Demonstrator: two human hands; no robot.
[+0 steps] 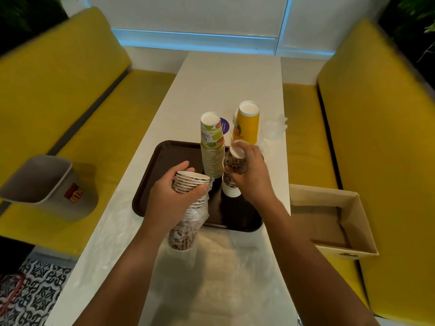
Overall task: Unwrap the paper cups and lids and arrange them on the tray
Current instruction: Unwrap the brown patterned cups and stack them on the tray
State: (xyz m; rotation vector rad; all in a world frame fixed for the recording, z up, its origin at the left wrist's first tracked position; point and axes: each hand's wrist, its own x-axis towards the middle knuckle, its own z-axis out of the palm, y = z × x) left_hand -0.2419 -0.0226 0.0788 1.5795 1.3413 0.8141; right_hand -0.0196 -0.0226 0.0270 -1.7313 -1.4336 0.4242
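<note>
Dark brown tray (164, 161), white counter (211, 85). Leopard-spotted brown cups (235, 164), a lime-printed white stack (211, 149), a yellow stack (247, 128). Mustard-yellow benches (106, 128)!

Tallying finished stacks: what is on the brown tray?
A tall lime-print cup stack and a short spotted stack stand there. The left hand and right hand hide part of the tray.

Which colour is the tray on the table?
The tray is dark brown; the head view shows it best.

Quick count: one brown tray (150, 182), one lime-print cup stack (211, 147), one yellow cup stack (246, 125), three leopard-print stacks (186, 184), one bin (40, 180), one cardboard box (329, 220), two yellow benches (94, 128).
</note>
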